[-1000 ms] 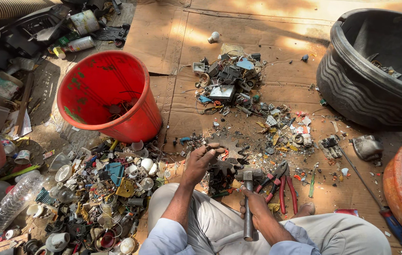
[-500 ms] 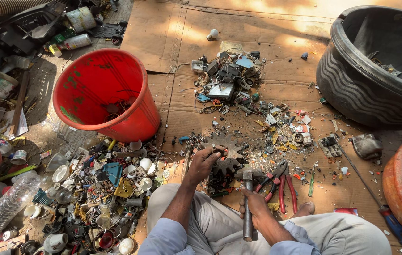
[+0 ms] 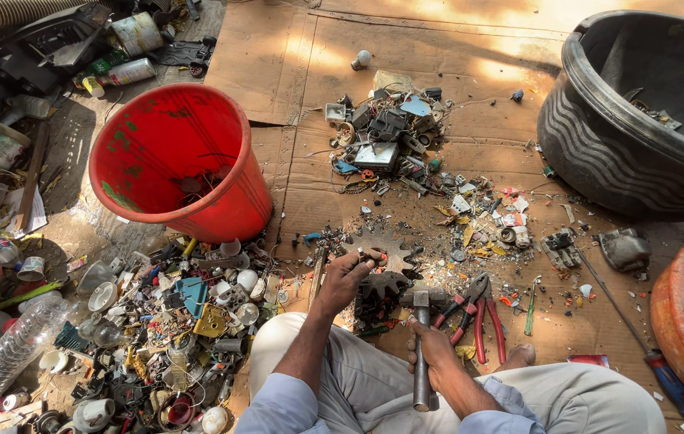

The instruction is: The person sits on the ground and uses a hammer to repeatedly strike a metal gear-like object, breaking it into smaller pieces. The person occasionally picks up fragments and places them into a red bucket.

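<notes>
A person sits on cardboard (image 3: pixel 454 48), hemmed in by a red bucket (image 3: pixel 177 161), a scrap heap (image 3: pixel 157 329) at their left and a black tub (image 3: pixel 639 120) at far right; bare cardboard lies beyond. The left hand (image 3: pixel 350 277) pinches a small part against a dark toothed gear (image 3: pixel 382 285) just before the knees. The right hand (image 3: pixel 430 345) is wrapped around a hammer (image 3: pixel 421 354), its head beside the gear.

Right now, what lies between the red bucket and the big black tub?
Head view: between the red bucket and the black tub lies brown cardboard carrying a heap of scrap electronic parts.
</notes>
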